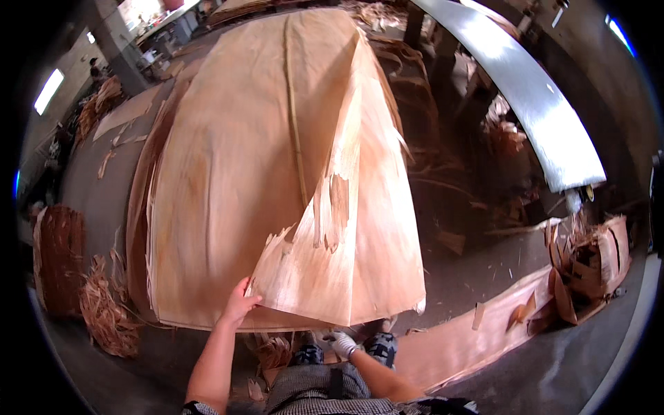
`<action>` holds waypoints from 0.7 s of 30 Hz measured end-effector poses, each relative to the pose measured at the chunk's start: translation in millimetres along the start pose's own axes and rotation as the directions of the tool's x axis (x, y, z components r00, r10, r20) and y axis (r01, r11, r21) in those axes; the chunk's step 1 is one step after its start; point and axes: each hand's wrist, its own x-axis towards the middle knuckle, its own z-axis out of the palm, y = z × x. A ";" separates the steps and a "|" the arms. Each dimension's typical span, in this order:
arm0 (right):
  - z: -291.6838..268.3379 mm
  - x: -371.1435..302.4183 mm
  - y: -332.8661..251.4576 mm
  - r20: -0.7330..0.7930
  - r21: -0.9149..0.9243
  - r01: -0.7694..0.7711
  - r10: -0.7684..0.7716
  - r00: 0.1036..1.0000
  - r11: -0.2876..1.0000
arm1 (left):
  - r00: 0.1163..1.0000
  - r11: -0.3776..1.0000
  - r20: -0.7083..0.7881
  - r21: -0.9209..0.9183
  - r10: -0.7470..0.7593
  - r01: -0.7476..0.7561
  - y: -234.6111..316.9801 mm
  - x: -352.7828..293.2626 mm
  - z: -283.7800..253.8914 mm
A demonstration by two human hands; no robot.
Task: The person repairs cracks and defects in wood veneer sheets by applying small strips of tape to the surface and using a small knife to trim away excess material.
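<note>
A tall stack of large, thin wood veneer sheets [228, 138] lies in front of me. My bare left hand [240, 304] is closed on the near corner of a ragged-edged veneer sheet [297, 277], pinching its edge between thumb and fingers. That sheet has a torn left edge and a split hole, and it is lifted and folded across the right side of the stack. Below the stack's near edge, by my thigh, is my right hand [341, 343] in a white glove. Its fingers look loosely apart, with nothing visible in them. A narrow strip [293, 117] runs lengthwise along the stack.
Shredded veneer scraps [107, 311] are heaped at the left, beside a dark brown bundle [60, 259]. On the right, a long veneer piece [470, 339] lies on the floor, leading to a broken veneer bundle [595, 270]. A long shiny metal surface [526, 90] curves above the far right.
</note>
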 end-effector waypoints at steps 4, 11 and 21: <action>38.3 -12.7 -87.1 -0.413 -0.189 -0.092 0.006 0.911 0.978 | 0.995 0.997 -0.100 0.080 0.005 0.003 -33.4 -3.4 -83.7; 60.2 -57.1 -67.7 -0.515 -0.211 -0.302 0.157 0.843 0.930 | 0.977 0.988 -0.204 0.121 -0.064 0.090 -85.1 -1.4 -135.5; 48.8 -100.4 -45.2 -0.613 -0.150 -0.323 0.169 0.772 0.934 | 0.996 0.843 -0.082 0.537 0.030 0.019 -132.8 27.0 -97.5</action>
